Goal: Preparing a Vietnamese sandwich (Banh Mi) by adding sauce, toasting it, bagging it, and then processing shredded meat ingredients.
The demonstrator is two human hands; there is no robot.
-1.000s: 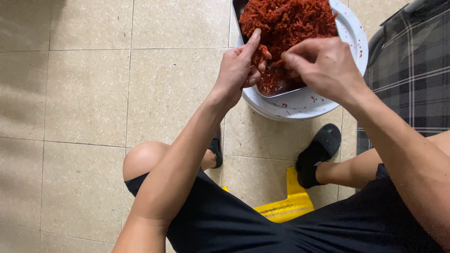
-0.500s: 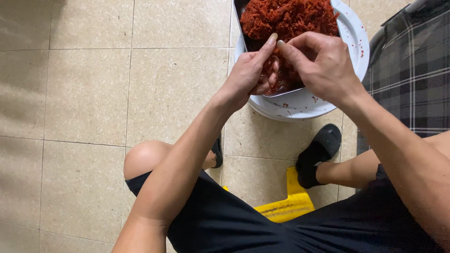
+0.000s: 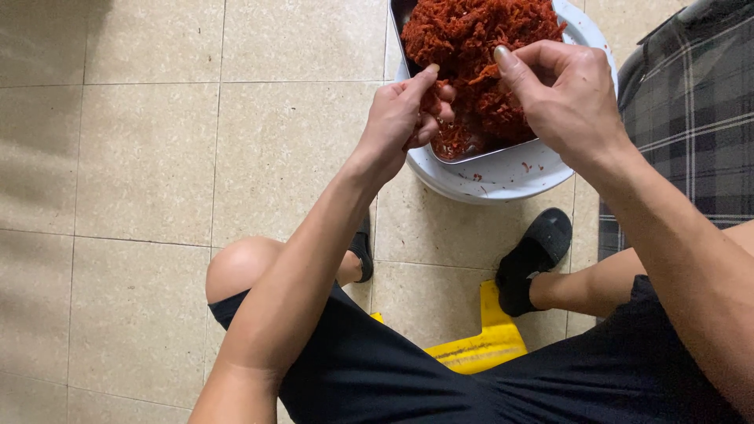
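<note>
Beige floor tiles [image 3: 157, 157] carry a white basin [image 3: 503, 177]; above it, left hand [image 3: 400, 118] and right hand [image 3: 569, 98] fingers pinch red shreds [image 3: 471, 39] (small pinches separate best).

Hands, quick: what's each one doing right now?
Left hand: fingers pinched on red shredded food.
Right hand: fingers curled at the same pile; a hold cannot be told.

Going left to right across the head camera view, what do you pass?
Tiled floor → bare knee → left hand → red shredded food → right hand → checked cloth.
</note>
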